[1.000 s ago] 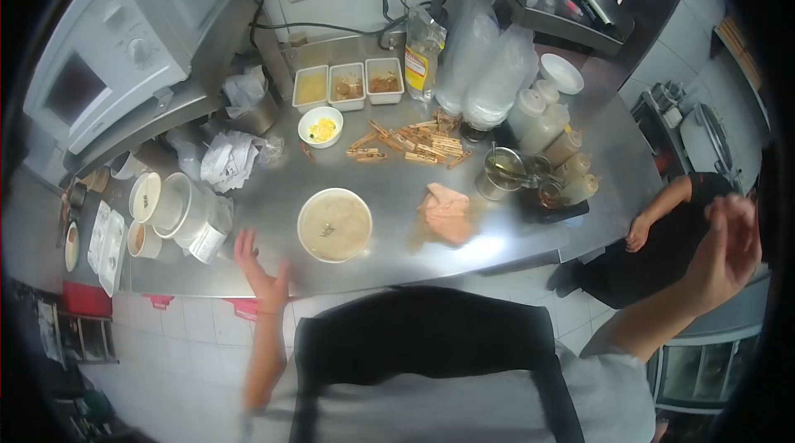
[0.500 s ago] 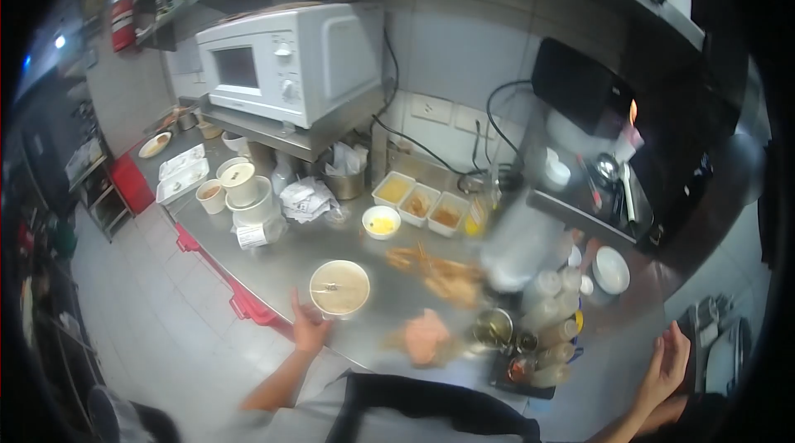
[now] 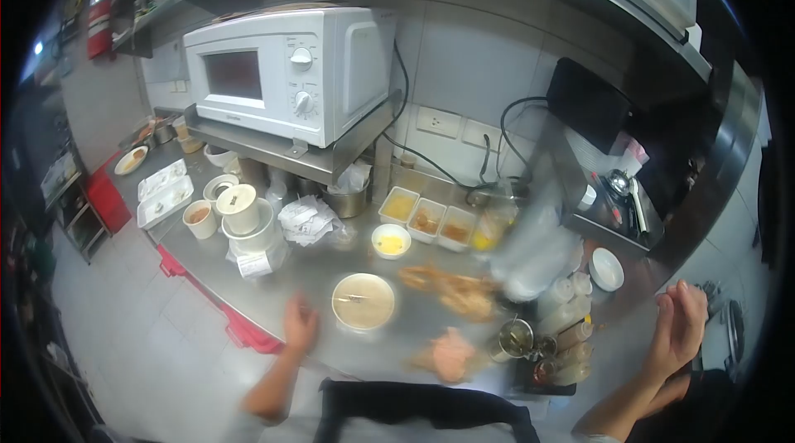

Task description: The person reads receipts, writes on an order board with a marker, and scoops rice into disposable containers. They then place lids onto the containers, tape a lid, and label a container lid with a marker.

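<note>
A round bowl with a clear lid [image 3: 363,301] sits on the steel counter. Just left of it, apart from the rim, is my left hand [image 3: 301,324]; it looks loosely open and empty, though motion smears its fingers. My right hand [image 3: 681,329] hangs in the air at the far right, beyond the counter, fingers bent but apart, with nothing visible in it. Pinkish-orange food or material [image 3: 451,354] lies right of the bowl, and brown crumpled stuff [image 3: 460,294] behind that; both are blurred. A small white bowl with yellow contents [image 3: 391,241] stands farther back.
A white microwave [image 3: 286,70] sits on a raised shelf. Three food trays [image 3: 426,219] stand at the wall. Squeeze bottles [image 3: 571,335] and a metal pot [image 3: 515,339] are at right. Stacked tubs [image 3: 240,209] and a foam box [image 3: 164,195] stand left. A dark-sleeved arm shows behind my right hand.
My left hand has drawn away from the lidded bowl's edge. My right hand has risen and its fingers have bent more. The view has shifted slightly; a flame at right no longer shows.
</note>
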A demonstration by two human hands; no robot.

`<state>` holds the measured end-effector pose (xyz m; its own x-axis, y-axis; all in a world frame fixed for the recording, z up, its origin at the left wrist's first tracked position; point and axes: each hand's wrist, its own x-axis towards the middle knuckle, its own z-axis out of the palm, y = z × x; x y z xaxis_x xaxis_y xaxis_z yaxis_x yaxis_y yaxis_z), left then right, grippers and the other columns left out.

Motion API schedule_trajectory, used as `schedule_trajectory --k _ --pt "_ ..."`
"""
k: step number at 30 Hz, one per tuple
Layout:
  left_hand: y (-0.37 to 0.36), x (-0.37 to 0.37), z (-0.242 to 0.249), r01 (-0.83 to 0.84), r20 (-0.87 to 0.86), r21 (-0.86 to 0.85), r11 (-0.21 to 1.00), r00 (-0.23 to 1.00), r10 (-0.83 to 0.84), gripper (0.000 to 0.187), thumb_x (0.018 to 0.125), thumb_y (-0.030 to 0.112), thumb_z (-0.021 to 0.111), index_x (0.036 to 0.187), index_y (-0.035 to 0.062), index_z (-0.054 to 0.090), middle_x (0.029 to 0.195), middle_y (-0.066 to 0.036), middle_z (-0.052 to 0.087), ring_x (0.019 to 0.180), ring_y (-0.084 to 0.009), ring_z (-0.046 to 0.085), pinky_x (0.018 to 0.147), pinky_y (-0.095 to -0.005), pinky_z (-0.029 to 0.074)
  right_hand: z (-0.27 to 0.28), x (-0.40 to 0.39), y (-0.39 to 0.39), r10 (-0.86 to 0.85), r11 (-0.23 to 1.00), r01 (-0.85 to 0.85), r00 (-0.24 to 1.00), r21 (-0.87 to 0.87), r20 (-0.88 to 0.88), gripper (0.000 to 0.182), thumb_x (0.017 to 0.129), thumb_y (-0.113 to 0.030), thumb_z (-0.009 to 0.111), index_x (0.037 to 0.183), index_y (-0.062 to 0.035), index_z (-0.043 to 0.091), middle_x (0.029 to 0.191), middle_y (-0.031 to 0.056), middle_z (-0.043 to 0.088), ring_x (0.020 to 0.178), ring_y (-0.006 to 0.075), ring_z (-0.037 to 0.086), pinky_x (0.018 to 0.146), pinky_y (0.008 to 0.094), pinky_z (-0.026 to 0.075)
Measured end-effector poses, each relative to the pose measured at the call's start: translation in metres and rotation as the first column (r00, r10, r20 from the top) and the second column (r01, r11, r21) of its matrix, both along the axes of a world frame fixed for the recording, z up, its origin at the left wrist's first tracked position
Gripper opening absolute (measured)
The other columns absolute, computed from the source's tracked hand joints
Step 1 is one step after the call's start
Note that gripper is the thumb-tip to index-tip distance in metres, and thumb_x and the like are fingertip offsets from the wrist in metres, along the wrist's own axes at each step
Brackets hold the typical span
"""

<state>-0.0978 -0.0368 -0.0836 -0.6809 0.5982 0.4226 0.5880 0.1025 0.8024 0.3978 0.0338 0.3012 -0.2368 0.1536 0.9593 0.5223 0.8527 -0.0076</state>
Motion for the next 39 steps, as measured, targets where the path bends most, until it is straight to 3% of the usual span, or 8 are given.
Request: schedule_trajectory --k 7,11,16,20,23,27,30,39 --pt "0.001 0.052 0.220 0.450 -0.383 0.265 0.853 0.861 -0.335 0.021 0.068 0.001 0.073 0.078 0.0035 0.055 0.078 -0.009 0.057 0.072 -0.0221 0.056 0.064 -0.0298 0.043 -0.006 0.002 -0.030 -0.156 0.987 0.156 0.988 -0.037 -0.009 0.029 0.080 0.015 0.056 0.107 0.0084 0.059 0.089 0.0158 0.060 0.075 0.0201 0.054 0.068 0.0268 0.046" --pt "0.018 0.146 0.336 0.967 -0.600 0.143 0.210 0.254 -0.758 0.036 0.062 0.022 0.085 0.061 0.0106 0.051 0.060 -0.002 0.050 0.051 -0.0197 0.050 0.047 -0.0299 0.038 -0.030 0.011 -0.041 -0.262 0.964 0.266 0.941 -0.009 -0.215 0.028 0.085 0.012 0.051 0.112 0.0095 0.057 0.092 0.0202 0.063 0.065 0.0133 0.060 0.073 0.0269 0.050" --pt "0.050 0.248 0.356 0.812 -0.611 -0.012 -0.584 -0.468 -0.638 0.020 0.078 0.027 0.070 0.084 0.0090 0.063 0.085 -0.008 0.057 0.070 -0.0224 0.058 0.056 -0.0342 0.045 -0.045 0.065 -0.049 -0.295 0.945 0.262 0.942 -0.197 -0.162 0.025 0.089 0.006 0.053 0.113 0.0107 0.056 0.099 0.0158 0.063 0.079 0.0135 0.059 0.081 0.0253 0.047" --pt "0.049 0.344 0.327 0.626 -0.707 0.600 -0.498 0.125 -0.696 0.016 0.075 0.013 0.072 0.070 0.0070 0.058 0.067 -0.004 0.054 0.048 -0.0145 0.049 0.037 -0.0262 0.033 -0.072 0.144 -0.045 -0.493 0.824 0.433 0.866 -0.366 -0.086 0.026 0.090 0.000 0.055 0.115 0.0088 0.057 0.114 0.0137 0.061 0.099 0.0151 0.059 0.089 0.0254 0.044" --pt "0.055 0.381 0.326 0.530 -0.674 0.707 -0.467 0.308 -0.671 0.024 0.077 0.011 0.072 0.065 0.0056 0.052 0.062 -0.005 0.051 0.044 -0.0149 0.043 0.034 -0.0234 0.025 -0.093 0.198 -0.040 -0.592 0.705 0.513 0.806 -0.489 -0.007 0.027 0.091 -0.002 0.054 0.117 0.0068 0.056 0.119 0.0132 0.059 0.107 0.0175 0.056 0.094 0.0277 0.042" --pt "0.056 0.366 0.331 0.768 -0.663 0.545 -0.337 0.147 -0.734 0.018 0.073 0.020 0.068 0.070 0.0079 0.055 0.065 -0.004 0.047 0.055 -0.0177 0.048 0.045 -0.0283 0.034 -0.109 0.267 -0.033 -0.540 0.679 0.468 0.841 -0.566 0.048 0.031 0.094 -0.006 0.051 0.122 0.0074 0.051 0.124 0.0120 0.055 0.113 0.0178 0.052 0.099 0.0302 0.039" --pt "0.079 0.394 0.326 0.641 -0.756 0.641 -0.421 0.437 -0.487 0.029 0.081 0.012 0.069 0.061 0.0062 0.049 0.060 -0.004 0.051 0.043 -0.0144 0.042 0.038 -0.0237 0.029 -0.107 0.281 -0.013 -0.560 0.659 0.469 0.828 -0.589 0.033 0.030 0.094 -0.008 0.052 0.120 0.0059 0.054 0.121 0.0098 0.058 0.111 0.0168 0.052 0.096 0.0281 0.040" --pt "0.067 0.370 0.345 0.823 -0.769 0.533 -0.197 0.375 -0.517 0.029 0.081 0.010 0.068 0.059 0.0072 0.049 0.059 -0.004 0.050 0.042 -0.0136 0.041 0.039 -0.0235 0.029 -0.096 0.241 0.038 -0.469 0.738 0.407 0.883 -0.538 0.026 0.029 0.094 -0.011 0.053 0.119 0.0023 0.057 0.113 0.0099 0.061 0.101 0.0159 0.057 0.091 0.0277 0.043"
